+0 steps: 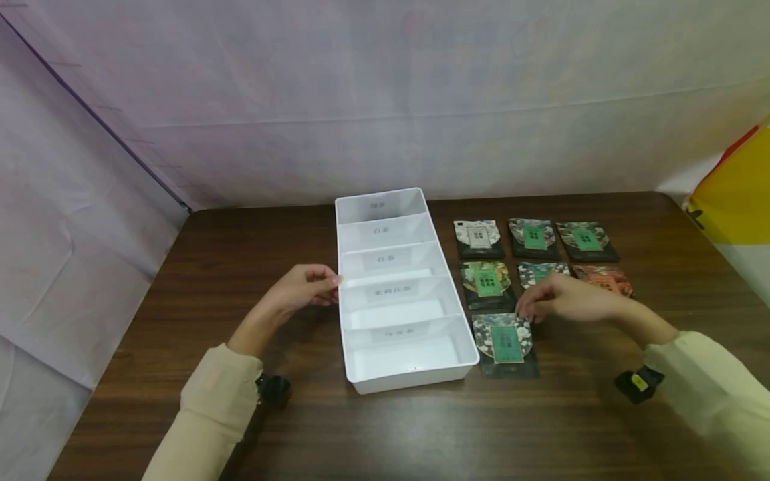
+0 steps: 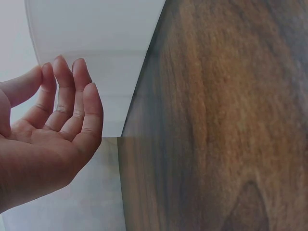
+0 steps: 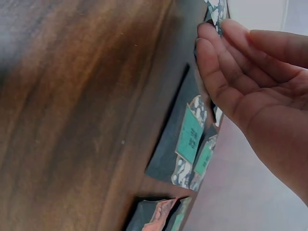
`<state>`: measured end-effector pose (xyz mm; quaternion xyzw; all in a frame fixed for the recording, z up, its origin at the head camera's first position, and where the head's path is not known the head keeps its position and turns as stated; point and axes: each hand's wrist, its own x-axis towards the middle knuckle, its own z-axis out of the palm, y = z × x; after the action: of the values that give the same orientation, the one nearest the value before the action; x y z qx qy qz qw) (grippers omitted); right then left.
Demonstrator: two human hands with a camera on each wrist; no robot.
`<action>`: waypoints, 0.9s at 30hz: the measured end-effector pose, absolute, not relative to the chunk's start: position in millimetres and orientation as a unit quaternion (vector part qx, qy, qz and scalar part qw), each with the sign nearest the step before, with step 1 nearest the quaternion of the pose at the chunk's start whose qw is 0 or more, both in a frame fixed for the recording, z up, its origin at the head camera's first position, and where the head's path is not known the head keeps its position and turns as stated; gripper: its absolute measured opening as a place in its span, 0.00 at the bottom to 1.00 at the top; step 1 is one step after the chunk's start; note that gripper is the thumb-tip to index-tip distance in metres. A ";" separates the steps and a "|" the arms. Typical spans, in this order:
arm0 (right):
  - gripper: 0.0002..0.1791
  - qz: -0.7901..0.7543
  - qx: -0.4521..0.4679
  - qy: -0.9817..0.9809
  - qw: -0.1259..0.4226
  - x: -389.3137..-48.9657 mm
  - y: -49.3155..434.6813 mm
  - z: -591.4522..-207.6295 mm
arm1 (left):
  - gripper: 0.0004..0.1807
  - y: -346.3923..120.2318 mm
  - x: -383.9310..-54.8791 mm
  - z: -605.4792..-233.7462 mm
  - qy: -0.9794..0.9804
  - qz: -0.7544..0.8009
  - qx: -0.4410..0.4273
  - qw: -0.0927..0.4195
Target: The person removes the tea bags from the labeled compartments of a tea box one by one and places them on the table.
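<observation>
A long white divided tray (image 1: 408, 381) lies on the table, its compartments bearing printed labels. My left hand (image 1: 303, 288) is at its left rim, thumb and forefinger pinching the edge; the other fingers are loosely bent in the left wrist view (image 2: 62, 120). My right hand (image 1: 568, 298) pinches the upper right corner of the nearest packet (image 1: 506, 344), a dark pouch with a green label and white floral print. This packet lies beside the tray's near right corner. In the right wrist view, the fingers partly hide the packet (image 3: 215, 8).
Several more packets stand in rows right of the tray: a white-labelled one (image 1: 478, 238), green-labelled ones (image 1: 534, 238) (image 1: 585, 240) (image 1: 486, 282) (image 1: 537, 272) and an orange one (image 1: 609, 280). A pale curtain (image 1: 385, 100) hangs behind the brown wooden table (image 1: 385, 441).
</observation>
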<state>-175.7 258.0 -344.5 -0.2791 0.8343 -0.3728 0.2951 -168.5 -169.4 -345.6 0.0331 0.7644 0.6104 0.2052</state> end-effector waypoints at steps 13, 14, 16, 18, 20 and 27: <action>0.09 -0.373 -0.256 0.841 0.297 -174.8 258.2 -349.2 | 0.07 -167.6 -168.4 -343.5 0.771 0.604 0.026 0.201; 0.09 -0.374 -0.254 0.840 0.299 -175.0 258.6 -349.5 | 0.07 -167.7 -168.3 -343.3 0.772 0.603 0.026 0.201; 0.09 -0.376 -0.255 0.839 0.299 -175.3 259.6 -349.9 | 0.08 -167.9 -168.3 -343.0 0.772 0.602 0.026 0.202; 0.09 -0.378 -0.258 0.838 0.297 -175.2 260.7 -349.3 | 0.08 -168.1 -168.7 -343.4 0.772 0.601 0.025 0.203; 0.10 -0.378 -0.261 0.838 0.294 -175.1 261.8 -347.6 | 0.08 -168.3 -169.0 -343.7 0.773 0.601 0.025 0.203; 0.12 -0.361 -0.261 0.851 0.277 -176.9 263.7 -335.3 | 0.08 -169.0 -169.5 -344.9 0.771 0.602 0.028 0.203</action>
<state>-176.9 263.7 -335.3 -0.2613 0.8512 -0.3611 0.2771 -169.5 -169.0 -344.9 0.0281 0.7712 0.6025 0.2035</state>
